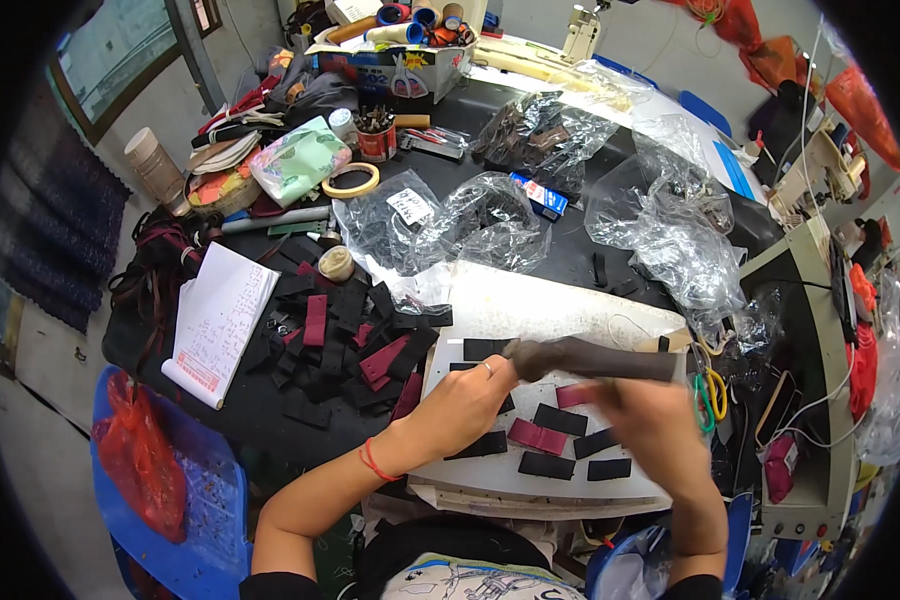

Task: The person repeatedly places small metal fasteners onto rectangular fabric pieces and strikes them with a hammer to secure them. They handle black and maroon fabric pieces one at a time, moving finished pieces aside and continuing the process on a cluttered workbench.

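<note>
Over a white board (560,290), a long dark brown-grey tube-shaped thing (600,360) lies across the space between my hands, its kind unclear. The closed fingers of my left hand (475,385) meet its left end. Smeared by motion, my right hand (655,420) is just below its right part; I cannot make out its fingers or grip. Below them on the board are flat black fabric pieces (561,419) and a maroon fabric piece (537,436), laid out singly. Another maroon piece (573,395) is partly covered by my right hand.
A heap of black and maroon pieces (345,335) lies left of the board, beside an open notebook (220,320). Clear plastic bags (470,220) spread behind. Scissors with yellow and green handles (712,395) are at the right. A blue chair (210,500) holds a red bag (150,460).
</note>
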A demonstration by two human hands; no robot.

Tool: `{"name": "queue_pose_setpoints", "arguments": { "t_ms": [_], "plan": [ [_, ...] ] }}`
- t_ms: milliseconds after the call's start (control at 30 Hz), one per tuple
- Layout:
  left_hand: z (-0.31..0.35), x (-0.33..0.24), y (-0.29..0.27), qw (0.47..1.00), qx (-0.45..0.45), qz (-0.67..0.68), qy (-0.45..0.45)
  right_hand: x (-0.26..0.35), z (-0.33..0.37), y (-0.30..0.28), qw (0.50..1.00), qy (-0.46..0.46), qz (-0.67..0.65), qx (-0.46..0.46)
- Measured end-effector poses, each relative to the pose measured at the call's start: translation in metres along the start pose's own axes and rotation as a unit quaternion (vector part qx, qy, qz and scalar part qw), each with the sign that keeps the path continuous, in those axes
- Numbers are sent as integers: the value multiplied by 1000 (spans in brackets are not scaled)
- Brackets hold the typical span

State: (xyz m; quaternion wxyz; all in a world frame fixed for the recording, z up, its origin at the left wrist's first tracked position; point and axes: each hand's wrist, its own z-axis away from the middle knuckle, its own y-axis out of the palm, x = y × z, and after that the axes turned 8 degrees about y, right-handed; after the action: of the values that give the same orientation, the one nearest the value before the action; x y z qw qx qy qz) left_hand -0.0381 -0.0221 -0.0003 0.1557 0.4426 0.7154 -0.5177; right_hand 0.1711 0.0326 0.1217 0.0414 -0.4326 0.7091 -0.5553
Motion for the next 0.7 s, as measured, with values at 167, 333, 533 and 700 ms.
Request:
{"name": "queue_pose_setpoints", "arguments": {
  "t_ms": [167, 333, 533, 700],
  "plan": [
    [-16, 3, -10, 974, -104, 160, -123, -8, -1, 9, 995, 55, 60, 58],
    [4, 9, -38, 881, -230, 368, -187, -7, 9, 40, 991, 29, 45, 125],
    [29, 29, -47, 877, -284, 353, -159, 8, 2, 48, 988, 11, 57, 142],
    [35, 21, -39, 889, -266, 320, -191, 12, -4, 53, 986, 0, 59, 156]
  ]
}}
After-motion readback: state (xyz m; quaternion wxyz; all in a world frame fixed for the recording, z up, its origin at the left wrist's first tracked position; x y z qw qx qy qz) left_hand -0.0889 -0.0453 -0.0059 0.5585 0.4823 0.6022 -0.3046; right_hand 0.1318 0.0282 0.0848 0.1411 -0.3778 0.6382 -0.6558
